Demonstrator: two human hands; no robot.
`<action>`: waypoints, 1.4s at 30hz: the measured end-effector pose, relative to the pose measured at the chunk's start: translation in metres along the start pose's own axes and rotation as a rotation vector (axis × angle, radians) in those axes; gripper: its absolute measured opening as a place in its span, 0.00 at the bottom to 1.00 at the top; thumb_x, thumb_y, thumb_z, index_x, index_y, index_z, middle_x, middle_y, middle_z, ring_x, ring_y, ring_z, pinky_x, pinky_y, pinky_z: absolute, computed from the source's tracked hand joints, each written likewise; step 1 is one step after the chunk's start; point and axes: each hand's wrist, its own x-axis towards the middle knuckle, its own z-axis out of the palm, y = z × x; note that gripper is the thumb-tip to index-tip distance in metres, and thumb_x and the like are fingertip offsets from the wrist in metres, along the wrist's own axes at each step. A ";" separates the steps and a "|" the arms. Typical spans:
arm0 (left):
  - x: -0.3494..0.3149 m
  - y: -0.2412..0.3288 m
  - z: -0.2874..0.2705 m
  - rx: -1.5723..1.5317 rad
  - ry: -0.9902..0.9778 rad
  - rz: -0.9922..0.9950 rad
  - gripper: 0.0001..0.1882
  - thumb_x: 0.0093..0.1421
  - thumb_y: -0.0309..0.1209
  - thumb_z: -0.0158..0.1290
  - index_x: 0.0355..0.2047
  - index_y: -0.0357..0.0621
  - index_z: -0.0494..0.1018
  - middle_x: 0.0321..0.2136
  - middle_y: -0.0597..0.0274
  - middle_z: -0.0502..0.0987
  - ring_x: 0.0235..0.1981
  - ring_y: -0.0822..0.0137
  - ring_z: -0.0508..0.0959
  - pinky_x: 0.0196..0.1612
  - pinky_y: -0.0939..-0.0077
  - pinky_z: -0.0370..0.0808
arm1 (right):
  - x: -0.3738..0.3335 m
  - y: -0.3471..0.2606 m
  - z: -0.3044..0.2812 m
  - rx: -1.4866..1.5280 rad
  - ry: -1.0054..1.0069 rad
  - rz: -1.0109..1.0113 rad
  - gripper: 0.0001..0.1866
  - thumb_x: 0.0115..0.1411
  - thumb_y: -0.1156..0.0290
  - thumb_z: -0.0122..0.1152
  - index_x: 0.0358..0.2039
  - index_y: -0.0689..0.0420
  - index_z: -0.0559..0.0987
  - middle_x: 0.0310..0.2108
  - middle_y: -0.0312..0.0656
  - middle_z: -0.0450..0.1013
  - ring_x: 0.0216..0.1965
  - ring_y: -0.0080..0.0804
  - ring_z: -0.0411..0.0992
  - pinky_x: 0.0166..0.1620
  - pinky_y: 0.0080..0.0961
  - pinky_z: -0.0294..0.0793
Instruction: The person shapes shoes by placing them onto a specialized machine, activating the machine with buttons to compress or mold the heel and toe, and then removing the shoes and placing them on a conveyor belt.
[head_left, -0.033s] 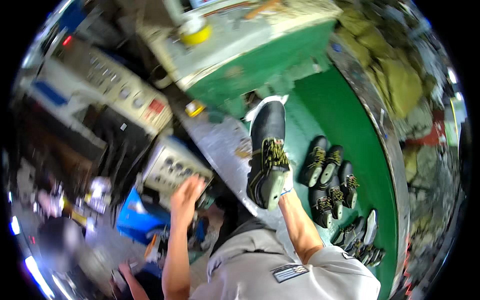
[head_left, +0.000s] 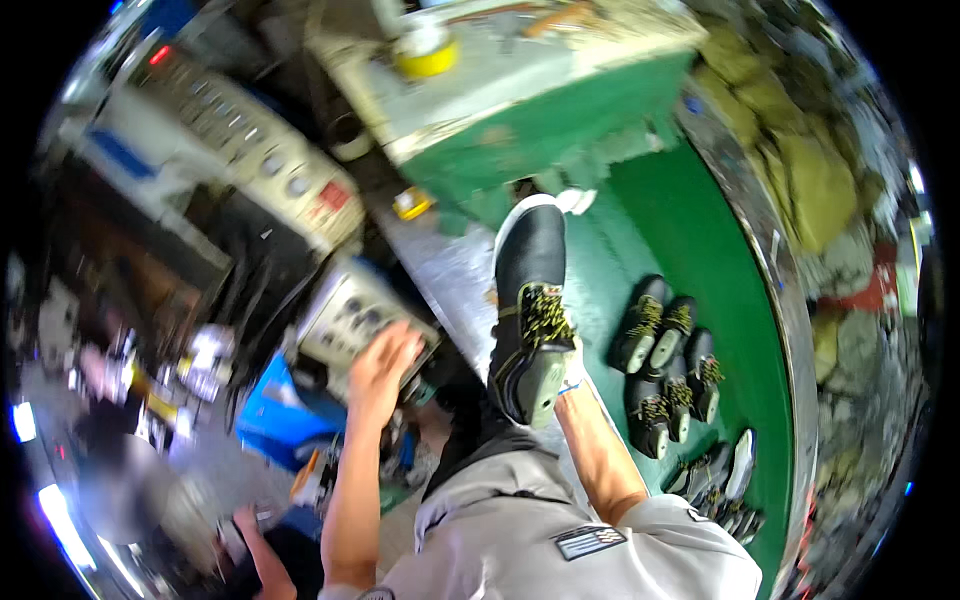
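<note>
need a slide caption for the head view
Right hand holding a black shoe, left hand empty, with more shoes on the green surface.

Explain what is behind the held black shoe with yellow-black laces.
Behind the shoe, part of the right hand and a shiny grey surface show; the parts directly behind are covered.

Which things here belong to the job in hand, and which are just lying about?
Likely the job:
- shoe, in your right hand
- similar shoes on the green surface

Seemingly just lying about:
- blue bin
- small yellow object
- olive cloth
</note>
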 end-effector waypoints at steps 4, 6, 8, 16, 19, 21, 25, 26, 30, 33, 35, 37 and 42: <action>-0.016 0.029 -0.060 -0.228 0.084 0.124 0.24 0.65 0.32 0.60 0.58 0.31 0.72 0.44 0.56 0.81 0.42 0.70 0.79 0.46 0.74 0.78 | -0.009 0.107 0.051 -0.389 -0.039 0.118 0.26 0.69 0.59 0.53 0.60 0.64 0.70 0.49 0.50 0.77 0.45 0.39 0.79 0.49 0.36 0.81; -0.035 0.018 -0.111 -0.121 0.125 0.094 0.18 0.64 0.32 0.61 0.49 0.30 0.77 0.37 0.58 0.82 0.35 0.70 0.80 0.38 0.74 0.80 | -0.012 0.150 0.095 -0.562 -0.006 0.219 0.26 0.68 0.57 0.55 0.60 0.62 0.71 0.48 0.46 0.78 0.43 0.35 0.79 0.48 0.33 0.81; -0.064 0.009 -0.150 -0.219 0.276 0.088 0.11 0.63 0.30 0.61 0.36 0.31 0.80 0.28 0.62 0.82 0.27 0.71 0.80 0.34 0.74 0.81 | -0.015 0.184 0.126 -0.591 -0.086 0.359 0.24 0.68 0.59 0.57 0.60 0.58 0.72 0.49 0.42 0.78 0.44 0.34 0.79 0.48 0.33 0.81; -0.116 -0.066 -0.265 -0.736 0.509 0.299 0.05 0.59 0.22 0.59 0.36 0.35 0.81 0.26 0.69 0.80 0.24 0.77 0.76 0.30 0.81 0.72 | -0.005 0.311 0.121 -0.525 -0.023 0.602 0.27 0.69 0.52 0.53 0.60 0.56 0.73 0.53 0.44 0.77 0.48 0.35 0.77 0.53 0.32 0.80; -0.125 -0.056 -0.287 -0.788 0.610 0.411 0.08 0.57 0.20 0.59 0.38 0.34 0.80 0.26 0.69 0.79 0.24 0.77 0.75 0.28 0.83 0.70 | 0.003 0.346 0.133 -0.546 -0.026 0.642 0.26 0.68 0.51 0.55 0.59 0.55 0.74 0.49 0.41 0.78 0.45 0.32 0.78 0.51 0.32 0.80; -0.128 -0.054 -0.301 -0.729 0.843 0.390 0.09 0.57 0.20 0.59 0.39 0.33 0.79 0.27 0.67 0.80 0.22 0.78 0.74 0.27 0.86 0.69 | 0.007 0.368 0.156 -0.579 -0.112 0.601 0.24 0.70 0.55 0.54 0.60 0.56 0.73 0.47 0.40 0.78 0.44 0.30 0.78 0.51 0.31 0.80; -0.132 -0.054 -0.322 -0.247 0.947 0.522 0.10 0.65 0.23 0.54 0.43 0.31 0.79 0.31 0.61 0.82 0.29 0.77 0.77 0.34 0.84 0.73 | 0.039 0.403 0.146 -0.658 -0.187 0.551 0.31 0.70 0.62 0.57 0.68 0.62 0.64 0.54 0.42 0.75 0.50 0.29 0.76 0.53 0.28 0.77; -0.130 -0.055 -0.323 -0.179 0.997 0.537 0.11 0.65 0.23 0.53 0.46 0.30 0.78 0.34 0.59 0.83 0.32 0.75 0.78 0.37 0.82 0.74 | 0.045 0.412 0.150 -0.674 -0.200 0.554 0.31 0.69 0.62 0.58 0.68 0.62 0.64 0.54 0.42 0.75 0.51 0.28 0.75 0.54 0.28 0.76; -0.130 -0.052 -0.327 -0.037 1.050 0.486 0.18 0.69 0.27 0.48 0.55 0.29 0.75 0.44 0.54 0.83 0.45 0.69 0.80 0.52 0.76 0.74 | 0.059 0.440 0.164 -0.768 -0.247 0.398 0.31 0.69 0.63 0.60 0.68 0.59 0.65 0.56 0.39 0.74 0.52 0.27 0.72 0.55 0.25 0.73; -0.134 -0.041 -0.325 -0.135 0.978 0.426 0.21 0.72 0.34 0.45 0.55 0.30 0.75 0.48 0.51 0.82 0.49 0.67 0.79 0.55 0.74 0.72 | 0.065 0.454 0.166 -0.723 -0.205 0.364 0.27 0.69 0.64 0.60 0.65 0.59 0.69 0.55 0.38 0.74 0.51 0.25 0.72 0.53 0.24 0.73; -0.131 -0.045 -0.333 -0.156 0.956 0.450 0.21 0.72 0.35 0.46 0.56 0.30 0.74 0.49 0.51 0.81 0.51 0.66 0.78 0.57 0.73 0.71 | 0.073 0.467 0.160 -0.747 -0.167 0.343 0.26 0.69 0.64 0.60 0.65 0.60 0.70 0.54 0.38 0.74 0.50 0.23 0.71 0.52 0.23 0.72; -0.127 -0.063 -0.346 -0.119 0.965 0.466 0.22 0.72 0.37 0.46 0.56 0.31 0.75 0.50 0.50 0.80 0.51 0.65 0.77 0.58 0.71 0.70 | 0.070 0.479 0.156 -0.791 -0.204 0.262 0.26 0.70 0.65 0.58 0.65 0.61 0.69 0.55 0.38 0.74 0.52 0.24 0.70 0.56 0.23 0.70; -0.136 -0.049 -0.339 -0.428 0.706 0.433 0.21 0.73 0.35 0.44 0.59 0.33 0.73 0.48 0.59 0.80 0.47 0.72 0.77 0.54 0.76 0.72 | 0.067 0.483 0.160 -1.064 -0.274 0.052 0.26 0.71 0.65 0.57 0.65 0.62 0.70 0.57 0.41 0.74 0.53 0.25 0.70 0.58 0.23 0.69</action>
